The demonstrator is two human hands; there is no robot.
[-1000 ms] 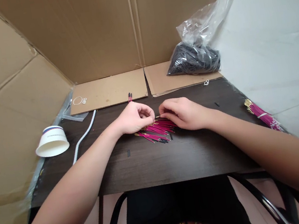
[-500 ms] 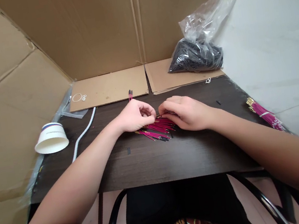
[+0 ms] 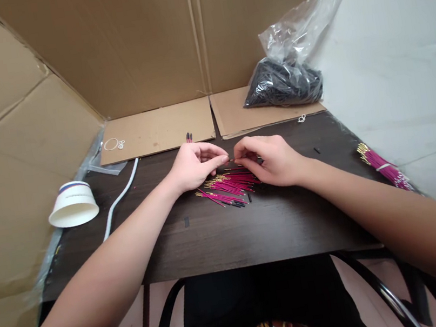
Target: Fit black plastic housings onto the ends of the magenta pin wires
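Note:
A loose pile of short magenta wires (image 3: 227, 186) with gold and black tips lies in the middle of the dark wooden table (image 3: 220, 234). My left hand (image 3: 196, 165) and my right hand (image 3: 270, 160) hover just above it, fingertips nearly meeting. Both pinch a single thin wire between thumb and forefinger at about the pile's far edge. The piece held is too small to see in full.
A clear bag of black parts (image 3: 283, 82) rests on cardboard at the back right. A tied bundle of magenta wires (image 3: 385, 174) lies at the right edge. An overturned paper cup (image 3: 72, 204) and a white cable (image 3: 119, 200) sit at left. Cardboard walls enclose the back and left.
Both hands have lifted slightly off the pile and the left fingers have stretched forward, bringing the fingertips together over the wires. The pile now shows more fully.

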